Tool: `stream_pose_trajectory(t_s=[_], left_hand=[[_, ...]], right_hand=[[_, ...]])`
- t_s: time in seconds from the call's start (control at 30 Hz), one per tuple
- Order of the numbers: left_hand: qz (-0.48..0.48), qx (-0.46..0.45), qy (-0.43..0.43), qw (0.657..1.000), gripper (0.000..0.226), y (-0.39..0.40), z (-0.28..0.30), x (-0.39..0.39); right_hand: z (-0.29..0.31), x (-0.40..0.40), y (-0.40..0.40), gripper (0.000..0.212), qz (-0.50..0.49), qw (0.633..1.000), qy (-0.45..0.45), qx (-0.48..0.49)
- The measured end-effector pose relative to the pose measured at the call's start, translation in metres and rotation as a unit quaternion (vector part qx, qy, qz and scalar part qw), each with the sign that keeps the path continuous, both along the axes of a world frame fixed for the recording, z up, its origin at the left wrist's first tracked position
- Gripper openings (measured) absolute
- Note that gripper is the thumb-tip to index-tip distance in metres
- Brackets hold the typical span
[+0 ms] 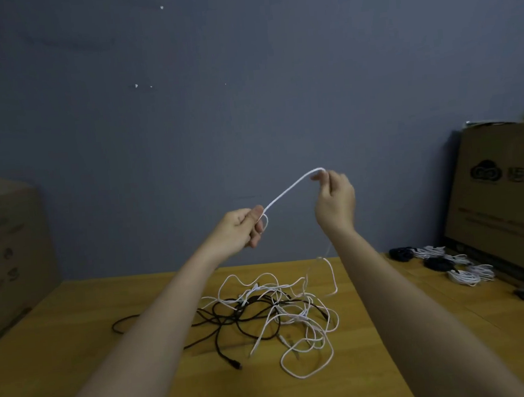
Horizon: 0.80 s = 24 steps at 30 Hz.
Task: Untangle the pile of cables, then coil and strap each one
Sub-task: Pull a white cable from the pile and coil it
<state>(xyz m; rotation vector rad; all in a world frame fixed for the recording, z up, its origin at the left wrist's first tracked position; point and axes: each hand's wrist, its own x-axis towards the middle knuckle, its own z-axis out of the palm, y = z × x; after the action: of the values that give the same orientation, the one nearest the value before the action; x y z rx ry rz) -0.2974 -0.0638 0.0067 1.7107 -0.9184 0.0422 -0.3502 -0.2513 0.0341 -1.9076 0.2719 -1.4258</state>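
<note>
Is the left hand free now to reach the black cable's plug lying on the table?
Probably not yet: the left hand grips the white cable, raised above the table. The black plug itself lies uncovered.

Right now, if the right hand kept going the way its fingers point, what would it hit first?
The right hand pinches the white cable, with its fingers pointing up and away from the person. Nothing shows in that line before the blue wall, though one view cannot tell how far off the wall is.
</note>
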Motion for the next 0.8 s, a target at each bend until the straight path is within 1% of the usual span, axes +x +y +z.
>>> stream_pose_trajectory(t_s=[0.07, 0.13, 0.2, 0.23, 0.27, 0.33, 0.37, 0.4, 0.43, 0.47, 0.5, 0.57, 0.63, 0.7, 0.73, 0.8], left_hand=[[-0.005, -0.031, -0.004, 0.999, 0.043, -0.002, 0.008, -0.006], [0.014, -0.052, -0.011, 0.998, 0.045, -0.006, 0.017, -0.009], [0.008, -0.068, 0.006, 0.998, 0.044, -0.010, 0.024, -0.011], [-0.010, -0.079, 0.025, 0.997, 0.042, -0.011, 0.025, -0.012], [-0.031, -0.090, 0.047, 0.994, 0.041, -0.010, 0.025, -0.014], [-0.066, -0.117, 0.090, 0.987, 0.041, -0.004, 0.020, -0.016], [-0.082, -0.134, 0.111, 0.981, 0.041, -0.001, 0.017, -0.017], [-0.102, -0.157, 0.135, 0.973, 0.042, 0.003, 0.014, -0.019], [-0.122, -0.184, 0.157, 0.963, 0.041, 0.007, 0.010, -0.021], [-0.136, -0.208, 0.173, 0.953, 0.040, 0.009, 0.007, -0.022], [-0.141, -0.226, 0.181, 0.947, 0.038, 0.011, 0.004, -0.023], [-0.124, -0.251, 0.184, 0.942, 0.034, 0.010, -0.003, -0.022], [-0.075, -0.254, 0.179, 0.948, 0.031, 0.006, -0.010, -0.018], [-0.009, -0.223, 0.145, 0.964, 0.027, -0.001, -0.021, -0.014], [0.016, -0.199, 0.122, 0.972, 0.026, -0.004, -0.028, -0.012], [0.049, -0.117, 0.051, 0.991, 0.023, -0.008, -0.046, -0.008]], right_hand=[[0.020, 0.005, 0.012, 0.026, 0.046, 0.995, -0.077, 0.048], [0.041, 0.011, 0.026, 0.014, 0.101, 0.976, -0.155, 0.112], [0.051, 0.020, 0.036, 0.020, 0.117, 0.964, -0.198, 0.133], [0.048, 0.025, 0.038, 0.026, 0.114, 0.966, -0.192, 0.131], [0.040, 0.030, 0.038, 0.031, 0.106, 0.972, -0.165, 0.130], [0.012, 0.037, 0.031, 0.042, 0.081, 0.988, -0.055, 0.117], [-0.004, 0.038, 0.026, 0.048, 0.055, 0.995, 0.033, 0.081], [-0.022, 0.038, 0.022, 0.053, 0.025, 0.991, 0.133, 0.015], [-0.039, 0.037, 0.022, 0.056, 0.010, 0.973, 0.221, -0.058], [-0.054, 0.035, 0.025, 0.055, 0.011, 0.952, 0.282, -0.121], [-0.068, 0.032, 0.030, 0.052, 0.026, 0.934, 0.317, -0.162], [-0.093, 0.022, 0.044, 0.045, 0.078, 0.917, 0.338, -0.198], [-0.112, 0.008, 0.053, 0.039, 0.125, 0.904, 0.331, -0.238], [-0.126, -0.007, 0.059, 0.034, 0.147, 0.882, 0.314, -0.320], [-0.133, -0.012, 0.061, 0.032, 0.151, 0.863, 0.302, -0.376], [-0.142, -0.022, 0.065, 0.027, 0.169, 0.826, 0.285, -0.456]])
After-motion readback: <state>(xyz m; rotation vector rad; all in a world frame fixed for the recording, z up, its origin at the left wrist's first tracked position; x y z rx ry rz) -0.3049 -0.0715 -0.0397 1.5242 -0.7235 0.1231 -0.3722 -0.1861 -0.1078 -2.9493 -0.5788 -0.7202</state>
